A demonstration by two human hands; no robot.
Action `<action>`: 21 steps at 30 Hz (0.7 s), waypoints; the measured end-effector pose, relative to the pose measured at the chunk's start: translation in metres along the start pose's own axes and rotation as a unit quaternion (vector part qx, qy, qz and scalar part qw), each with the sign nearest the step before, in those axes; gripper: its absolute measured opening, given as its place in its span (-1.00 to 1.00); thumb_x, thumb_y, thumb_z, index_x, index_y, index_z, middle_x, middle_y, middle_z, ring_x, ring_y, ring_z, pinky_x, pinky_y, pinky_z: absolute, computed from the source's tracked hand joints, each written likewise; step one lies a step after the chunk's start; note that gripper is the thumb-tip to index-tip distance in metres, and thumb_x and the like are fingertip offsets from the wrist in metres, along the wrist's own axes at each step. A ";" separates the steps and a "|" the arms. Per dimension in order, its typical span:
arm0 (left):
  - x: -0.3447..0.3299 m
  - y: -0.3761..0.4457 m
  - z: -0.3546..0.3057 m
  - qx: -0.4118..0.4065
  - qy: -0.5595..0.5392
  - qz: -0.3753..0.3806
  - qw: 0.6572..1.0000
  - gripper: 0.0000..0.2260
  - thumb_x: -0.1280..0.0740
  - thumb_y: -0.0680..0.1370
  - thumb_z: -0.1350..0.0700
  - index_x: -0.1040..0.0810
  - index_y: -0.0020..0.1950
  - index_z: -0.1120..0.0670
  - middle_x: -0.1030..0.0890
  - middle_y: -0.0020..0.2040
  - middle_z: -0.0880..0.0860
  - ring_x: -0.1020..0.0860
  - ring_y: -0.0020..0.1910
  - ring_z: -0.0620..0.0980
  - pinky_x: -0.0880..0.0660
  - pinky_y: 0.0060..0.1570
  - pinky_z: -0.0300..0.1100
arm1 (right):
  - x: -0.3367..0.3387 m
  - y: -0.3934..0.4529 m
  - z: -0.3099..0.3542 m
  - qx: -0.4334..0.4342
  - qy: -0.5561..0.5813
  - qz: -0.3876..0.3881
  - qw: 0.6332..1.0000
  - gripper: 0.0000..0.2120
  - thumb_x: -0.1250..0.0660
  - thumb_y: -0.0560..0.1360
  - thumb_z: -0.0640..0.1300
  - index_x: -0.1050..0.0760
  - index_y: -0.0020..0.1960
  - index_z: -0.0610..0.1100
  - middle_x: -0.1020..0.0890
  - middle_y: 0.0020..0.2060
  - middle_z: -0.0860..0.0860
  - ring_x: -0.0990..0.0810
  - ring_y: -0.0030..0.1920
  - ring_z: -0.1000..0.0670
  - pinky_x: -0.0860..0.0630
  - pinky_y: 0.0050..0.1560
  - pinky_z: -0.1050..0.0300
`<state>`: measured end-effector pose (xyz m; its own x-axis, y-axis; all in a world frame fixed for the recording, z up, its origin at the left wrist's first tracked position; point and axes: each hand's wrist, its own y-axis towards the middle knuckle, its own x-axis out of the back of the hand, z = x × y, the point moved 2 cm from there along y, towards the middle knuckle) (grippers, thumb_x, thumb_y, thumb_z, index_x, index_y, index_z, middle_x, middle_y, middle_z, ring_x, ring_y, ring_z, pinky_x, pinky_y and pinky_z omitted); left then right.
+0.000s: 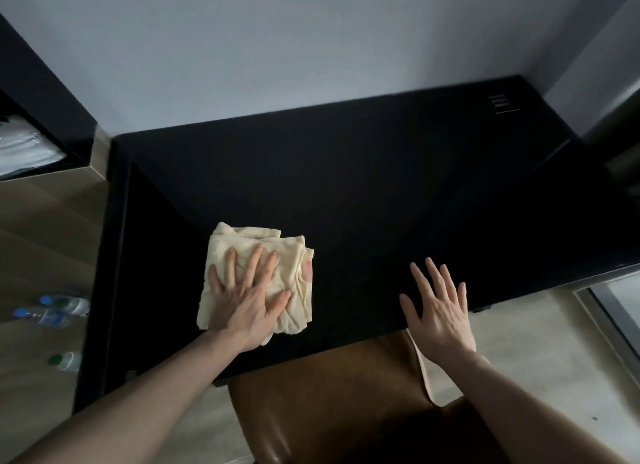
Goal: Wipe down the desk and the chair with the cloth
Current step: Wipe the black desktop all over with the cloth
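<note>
A black desk (363,186) fills the middle of the head view, pushed against a pale wall. On its near left part lies a folded cream cloth (294,255). My left hand (247,297) presses flat on the cloth, fingers spread. My right hand (436,307) is flat with fingers apart over the desk's front edge, holding nothing. A brown leather chair (329,404) stands tucked under the desk's front, directly below me.
Plastic water bottles (52,313) stand on the wooden floor at the left, with a green-capped one (64,359) nearer. A dark cabinet with white items (27,141) is at the far left. A window frame (616,311) runs along the right.
</note>
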<state>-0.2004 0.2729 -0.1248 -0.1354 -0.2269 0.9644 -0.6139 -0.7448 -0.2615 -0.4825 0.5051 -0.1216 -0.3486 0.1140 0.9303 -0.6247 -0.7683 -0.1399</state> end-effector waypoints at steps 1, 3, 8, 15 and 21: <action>0.002 0.005 -0.017 0.008 0.002 -0.003 1.000 -0.20 0.37 0.55 -0.50 0.11 0.74 -0.20 0.16 0.76 -0.09 0.11 0.70 0.28 0.01 0.58 0.44 | 0.005 0.006 -0.011 0.014 -0.004 0.002 1.000 -0.35 -0.04 0.71 0.26 -0.04 0.74 0.11 0.02 0.74 0.05 0.19 0.73 -0.06 0.26 0.69 -0.20; 0.005 0.014 -0.053 0.022 0.012 0.000 1.000 -0.19 0.42 0.53 -0.50 0.19 0.73 -0.20 0.23 0.75 -0.08 0.14 0.70 0.28 0.01 0.58 0.42 | 0.016 0.017 -0.035 0.038 -0.009 0.000 0.999 -0.35 -0.03 0.71 0.27 -0.05 0.74 0.11 0.01 0.74 0.05 0.17 0.73 -0.06 0.26 0.69 -0.18; 0.018 0.037 -0.161 0.056 0.010 -0.006 0.998 -0.24 0.34 0.57 -0.46 0.24 0.73 -0.18 0.27 0.74 -0.06 0.21 0.70 0.29 0.05 0.60 0.40 | 0.046 0.051 -0.120 0.070 -0.005 -0.004 0.998 -0.35 0.04 0.71 0.30 -0.07 0.74 0.09 -0.01 0.74 0.02 0.14 0.73 -0.07 0.22 0.70 -0.19; 0.025 0.067 -0.272 0.080 -0.002 -0.008 0.997 -0.21 0.37 0.53 -0.45 0.22 0.73 -0.18 0.26 0.74 -0.06 0.20 0.70 0.29 0.04 0.61 0.39 | 0.064 0.072 -0.198 0.092 -0.072 -0.006 0.993 -0.32 0.09 0.69 0.34 0.00 0.75 0.13 0.03 0.74 0.07 0.17 0.73 -0.05 0.14 0.70 -0.25; 0.018 0.070 -0.270 0.086 -0.005 -0.044 0.995 -0.24 0.24 0.59 -0.47 0.10 0.74 -0.18 0.18 0.76 -0.07 0.10 0.71 0.27 -0.03 0.60 0.40 | 0.058 0.073 -0.200 0.096 -0.077 -0.021 0.992 -0.33 0.05 0.69 0.31 -0.06 0.74 0.09 -0.05 0.74 0.04 0.09 0.74 -0.09 0.05 0.69 -0.30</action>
<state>-0.4563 0.3860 -0.1151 -0.0789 -0.1611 0.9838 -0.4815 -0.8579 -0.1791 -0.6877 0.5816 -0.1459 -0.2040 0.0623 0.9770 -0.4871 -0.8722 -0.0461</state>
